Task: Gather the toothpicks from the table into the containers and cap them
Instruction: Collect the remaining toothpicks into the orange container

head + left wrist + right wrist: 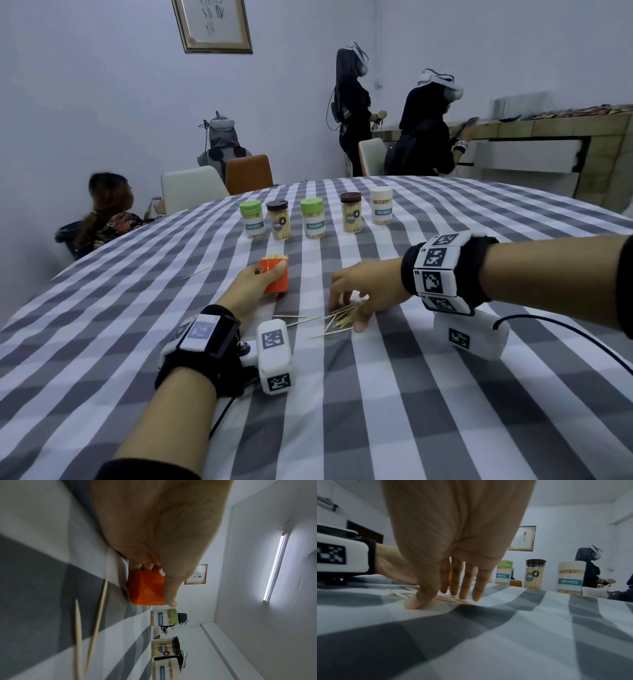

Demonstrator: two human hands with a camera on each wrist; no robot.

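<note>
Toothpicks (pixel 340 317) loose in a small heap on checked tablecloth (pixel 376 411), under right hand (pixel 363 291).
Most lie flat, long axes running roughly left-right across the table, a few fanned off-angle; one stray (pixel 196 273) lies well apart to the left. Right hand spread, straight fingers (pixel 467 585) and thumb pressing down around the heap, nothing pinched. Left hand (pixel 250 291) grasps upright orange container (pixel 275 279), uncapped, toothpick tips pointing up. Five capped containers (pixel 313 217) stand in a row behind.

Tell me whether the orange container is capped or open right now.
Open. The orange container, gripped upright by the left hand, has no cap; toothpick tips stick out of its top in the head view.
</note>
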